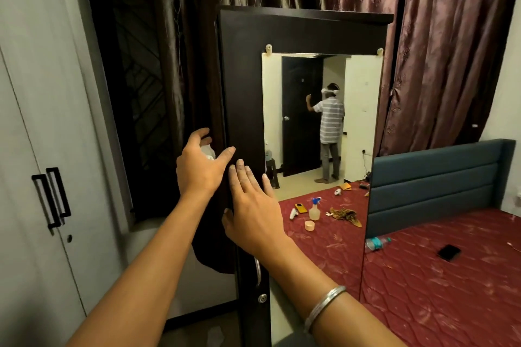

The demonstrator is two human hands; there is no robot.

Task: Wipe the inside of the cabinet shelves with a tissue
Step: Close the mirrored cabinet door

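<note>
We're at the dark mirrored cabinet door (242, 87), seen nearly edge-on; the shelves behind it are hidden from us. Left hand (198, 166) holds a crumpled white tissue (208, 151) in loosely curled fingers just beside the door's left edge, thumb lying on that edge. Right hand (255, 211) is flat on the door face, fingers straight, gripping nothing, just above the metal handle (257, 272) and keyhole (262, 298). Step in hand looks like swinging the door to reach inside. To do it well we'd steady the door with the flat right palm so it doesn't swing back, keep off the mirror (318, 132) to avoid smudges, bunch the tissue tighter before it slips, then run it along each shelf from back corner to front edge. Risk: left fingers pinched at the door edge
</note>
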